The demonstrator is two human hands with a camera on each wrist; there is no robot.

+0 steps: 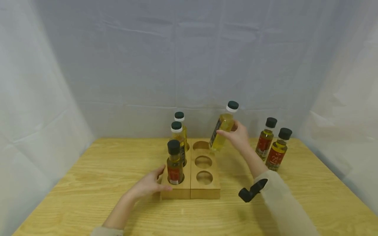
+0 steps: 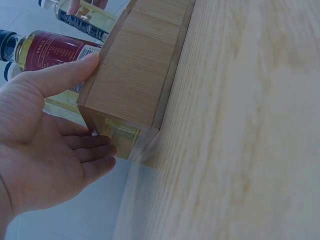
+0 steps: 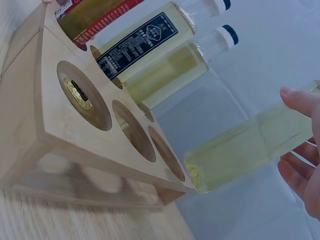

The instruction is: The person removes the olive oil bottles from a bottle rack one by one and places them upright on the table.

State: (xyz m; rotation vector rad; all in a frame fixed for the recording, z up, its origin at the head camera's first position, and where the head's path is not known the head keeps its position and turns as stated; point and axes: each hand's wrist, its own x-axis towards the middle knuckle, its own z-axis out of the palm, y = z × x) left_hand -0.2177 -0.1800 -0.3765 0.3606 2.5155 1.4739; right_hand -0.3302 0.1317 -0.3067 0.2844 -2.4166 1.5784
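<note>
My right hand (image 1: 239, 137) grips a bottle of pale yellow oil (image 1: 222, 129) with a dark green cap and dark label. Tilted, its cap leans right and its base overlaps the edge of the far right hole. A pair of joined wooden bottle racks (image 1: 205, 193) shows three round holes in its right row. In the left row, a red-labelled oil bottle (image 1: 175, 172) stands nearest, with two yellow oil bottles (image 3: 140, 42) behind it. At the near left corner, my left hand (image 2: 45, 150) holds the rack, thumb on its top edge and fingertips at the side.
Two red-labelled, black-capped oil bottles (image 1: 276, 157) stand on the wooden table (image 1: 118, 164) to the right, beyond my right forearm. A black mount (image 1: 251, 191) sticks out from the right wrist. White sheeting (image 1: 147, 65) encloses the back and sides.
</note>
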